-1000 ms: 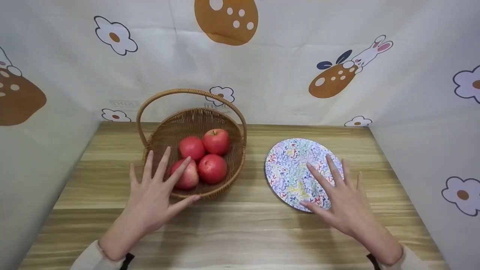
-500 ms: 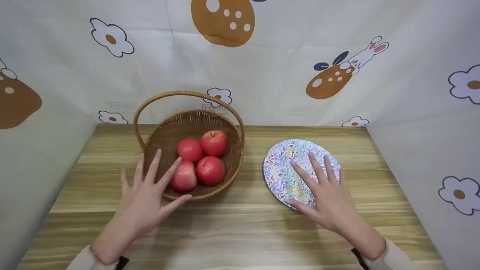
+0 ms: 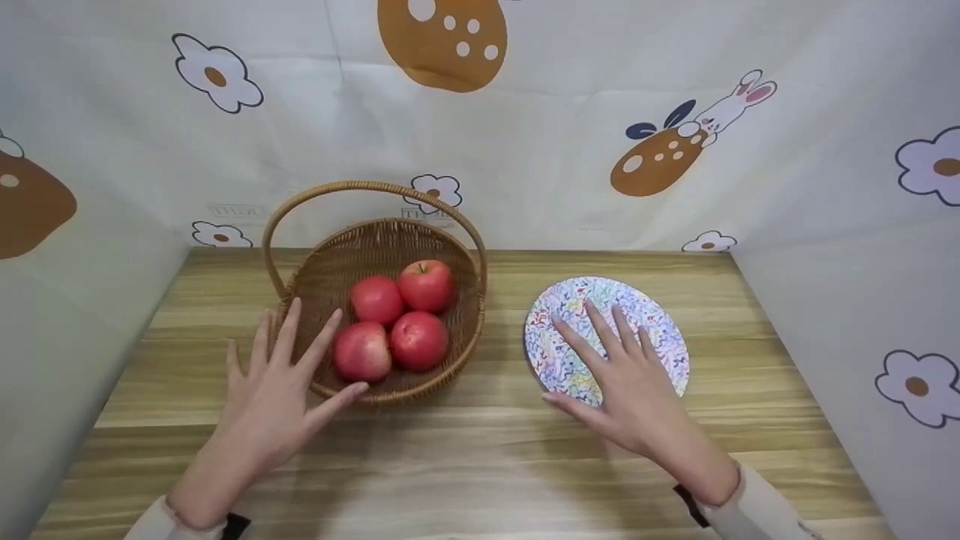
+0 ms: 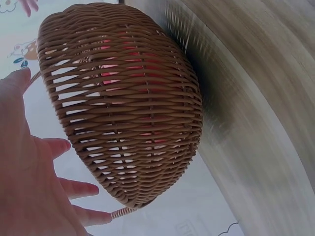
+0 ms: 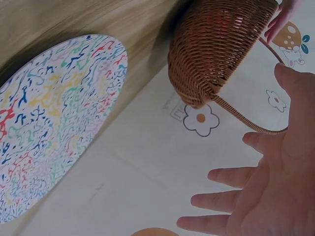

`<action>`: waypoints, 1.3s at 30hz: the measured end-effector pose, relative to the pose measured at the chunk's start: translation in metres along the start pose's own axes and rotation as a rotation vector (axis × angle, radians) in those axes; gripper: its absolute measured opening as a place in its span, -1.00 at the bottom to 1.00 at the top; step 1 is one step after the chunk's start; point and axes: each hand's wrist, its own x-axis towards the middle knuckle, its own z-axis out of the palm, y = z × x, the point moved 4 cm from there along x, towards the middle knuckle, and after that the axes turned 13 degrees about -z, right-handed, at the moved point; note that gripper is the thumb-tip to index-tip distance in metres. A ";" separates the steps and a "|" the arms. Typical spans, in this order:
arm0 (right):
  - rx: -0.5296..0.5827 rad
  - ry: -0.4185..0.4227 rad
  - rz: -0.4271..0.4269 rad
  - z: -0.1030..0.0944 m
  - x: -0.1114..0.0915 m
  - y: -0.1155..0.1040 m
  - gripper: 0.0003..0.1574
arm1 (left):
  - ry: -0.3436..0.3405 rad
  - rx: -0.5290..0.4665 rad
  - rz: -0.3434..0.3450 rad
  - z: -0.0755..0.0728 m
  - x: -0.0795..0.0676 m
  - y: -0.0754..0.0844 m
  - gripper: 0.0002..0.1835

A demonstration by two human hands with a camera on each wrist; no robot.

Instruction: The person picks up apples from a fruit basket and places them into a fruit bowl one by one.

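Note:
A brown wicker basket [image 3: 352,240] with a tall arched handle [image 3: 360,184] stands at the left of the table, holding several red apples [image 3: 420,341]. My left hand [image 3: 266,401] hovers at the basket's near left rim, fingers spread and holding nothing. In the left wrist view the basket's woven side [image 4: 123,98] faces the palm, and red shows through the gaps. To the right lies a round board [image 3: 652,315] with a multicoloured squiggle pattern. Over its near part hangs my right hand [image 3: 637,401], fingers spread, nothing held; the right wrist view shows the patterned board [image 5: 64,113] apart from the fingers.
The wood-grain table [image 3: 480,465] is walled at the back and both sides by a pale cloth [image 3: 555,135] printed with flowers, rabbits and brown shapes. The basket's handle rises in front of the back cloth.
My right hand has moved left across the patterned board. My left hand has shifted slightly left, and the whole view has drifted a little. The basket, apples and board stay in place.

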 end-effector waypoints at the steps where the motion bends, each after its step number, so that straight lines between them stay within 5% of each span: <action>1: 0.005 0.005 -0.002 0.000 0.001 -0.001 0.09 | -0.003 -0.007 -0.005 0.000 0.001 -0.001 -0.02; 16: 0.038 0.022 -0.071 0.004 0.018 -0.015 0.06 | -0.048 -0.086 -0.070 0.002 0.008 -0.022 0.05; 39: 0.087 0.066 -0.145 0.005 0.039 -0.032 0.02 | 0.022 -0.314 -0.115 0.007 0.022 -0.036 0.08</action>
